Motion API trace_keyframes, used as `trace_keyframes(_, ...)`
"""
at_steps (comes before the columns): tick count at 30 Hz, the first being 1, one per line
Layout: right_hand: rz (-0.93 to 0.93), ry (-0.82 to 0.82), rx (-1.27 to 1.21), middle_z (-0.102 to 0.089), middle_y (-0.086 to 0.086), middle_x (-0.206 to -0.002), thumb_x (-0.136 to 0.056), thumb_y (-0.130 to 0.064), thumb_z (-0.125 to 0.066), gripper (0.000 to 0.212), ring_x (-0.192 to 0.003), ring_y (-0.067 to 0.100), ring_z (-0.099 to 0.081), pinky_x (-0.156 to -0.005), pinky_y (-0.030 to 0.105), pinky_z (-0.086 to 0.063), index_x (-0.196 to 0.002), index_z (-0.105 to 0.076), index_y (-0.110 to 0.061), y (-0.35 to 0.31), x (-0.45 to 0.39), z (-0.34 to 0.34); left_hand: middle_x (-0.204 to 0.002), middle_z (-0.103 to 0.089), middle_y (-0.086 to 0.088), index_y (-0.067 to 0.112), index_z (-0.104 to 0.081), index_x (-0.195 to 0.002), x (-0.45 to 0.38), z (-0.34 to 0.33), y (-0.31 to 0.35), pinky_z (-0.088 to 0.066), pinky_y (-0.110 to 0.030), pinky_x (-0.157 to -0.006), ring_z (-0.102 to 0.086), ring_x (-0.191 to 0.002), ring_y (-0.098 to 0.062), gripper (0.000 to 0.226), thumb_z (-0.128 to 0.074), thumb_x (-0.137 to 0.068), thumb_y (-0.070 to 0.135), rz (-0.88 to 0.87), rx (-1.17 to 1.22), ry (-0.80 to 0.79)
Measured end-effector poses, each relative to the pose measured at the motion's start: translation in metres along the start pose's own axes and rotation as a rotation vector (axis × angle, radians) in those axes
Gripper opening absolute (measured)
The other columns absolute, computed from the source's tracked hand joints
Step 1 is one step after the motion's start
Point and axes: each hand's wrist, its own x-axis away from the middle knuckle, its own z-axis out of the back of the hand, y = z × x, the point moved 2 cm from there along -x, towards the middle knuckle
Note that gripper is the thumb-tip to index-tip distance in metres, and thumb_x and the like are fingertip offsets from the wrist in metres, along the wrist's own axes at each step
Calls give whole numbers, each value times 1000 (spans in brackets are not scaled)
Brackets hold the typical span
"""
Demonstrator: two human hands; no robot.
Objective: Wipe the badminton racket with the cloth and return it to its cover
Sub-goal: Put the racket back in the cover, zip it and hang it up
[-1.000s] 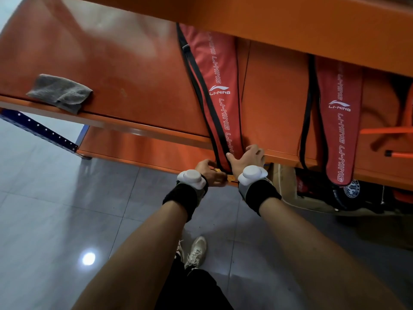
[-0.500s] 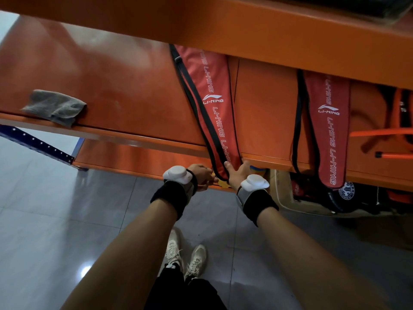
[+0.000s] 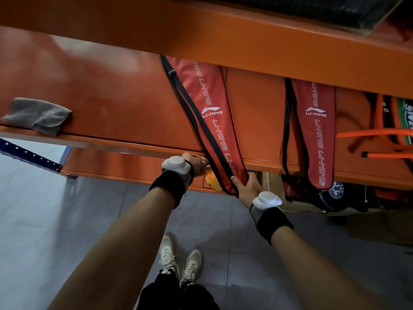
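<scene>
A red Li-Ning racket cover (image 3: 214, 121) lies slanted on the orange shelf (image 3: 111, 97), its narrow end hanging over the front edge. A yellow racket handle (image 3: 213, 184) pokes out at that end. My left hand (image 3: 196, 163) is at the shelf edge with fingers curled on the cover's black left border. Under the hanging tip, my right hand (image 3: 247, 186) grips the cover with the thumb along its edge. The racket head is hidden inside. A crumpled grey cloth (image 3: 38, 115) sits at the shelf's front left edge, far from both hands.
A second red cover (image 3: 317, 135) lies further right, beside orange bars (image 3: 375, 133) and bags. An upper shelf beam (image 3: 223, 36) overhangs the back of the shelf. A blue rack upright (image 3: 29, 155) stands at left. Below is grey tiled floor and my shoes (image 3: 181, 262).
My hands have moved apart. The right hand slid off the cover's top to below its hanging tip, the left rose to the shelf edge, and the yellow handle now shows.
</scene>
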Motion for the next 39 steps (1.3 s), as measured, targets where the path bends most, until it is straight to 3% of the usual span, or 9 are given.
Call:
trace_keyframes(6,20,82,211,-52,11,-136,-87,-47,-63,61,-125,33,-51,-104,44,-42,-135,-46,-14,-6,-2,20,-70,-65,-15,-4,-64,-90,-8,-16,-16,-55,-25,-55,-62,-46,-12,5,-64,-85,-7,-78,40,-85)
trace_keyframes(9,257,278,461,-46,11,-131,-77,-57,-65,69,-122,31,-44,-99,44,-43,-130,-49,-16,-35,-1,24,-69,-69,-4,-1,-71,-94,-14,-15,-21,-59,-25,-56,-66,-54,-13,15,-75,-79,2,-261,-148,-53)
trace_keyframes(12,403,211,656,-41,9,-136,-67,-63,-71,86,-124,30,-40,-98,43,-44,-134,-42,-17,-66,-6,6,-67,-72,3,23,-71,-71,-18,-12,-21,-61,-34,-62,-68,-60,-20,13,-73,-77,11,-441,-412,89)
trace_keyframes(17,210,36,747,-11,11,-159,-76,-37,-74,103,-144,40,-18,-112,54,-33,-154,-9,-21,-75,-21,-20,-79,-74,3,24,-70,-79,-22,-13,-16,-48,-24,-63,-69,-74,-20,5,-71,-74,21,-722,-601,218)
trace_keyframes(20,243,87,741,-15,12,-158,-80,-28,-71,98,-139,40,-27,-108,52,-36,-154,-8,-19,-70,-19,-19,-82,-73,-1,17,-66,-82,-25,-14,-7,-51,-29,-65,-68,-76,-23,3,-66,-81,14,-788,-495,282)
trace_keyframes(24,263,150,738,-21,10,-157,-85,-36,-63,90,-138,37,-31,-107,54,-36,-155,-10,-18,-47,-10,-9,-84,-70,-6,10,-63,-84,-37,0,28,-52,-36,-71,-65,-78,-27,4,-60,-82,10,-731,-259,444)
trace_keyframes(31,274,258,791,-33,11,-152,-69,-36,-74,96,-142,39,-29,-108,56,-36,-148,-22,-16,-68,-20,-3,-75,-70,-10,7,-61,-83,-19,-23,46,-56,-44,-68,-67,-71,-29,6,-56,-83,3,-813,-154,327)
trace_keyframes(35,287,243,681,-24,10,-159,-87,-16,-58,76,-145,38,-24,-112,54,-31,-151,-17,-21,-118,-45,-7,-79,-70,-5,9,-64,-85,-4,-25,39,-52,-41,-70,-64,-73,-24,3,-63,-83,12,-924,-238,296)
trace_keyframes(39,327,134,613,-37,8,-153,-89,-3,-48,63,-133,34,-44,-100,42,-41,-147,-29,-16,-131,-46,-8,-80,-71,0,14,-64,-85,4,-13,46,-53,-34,-70,-66,-74,-19,4,-64,-84,17,-966,-285,306)
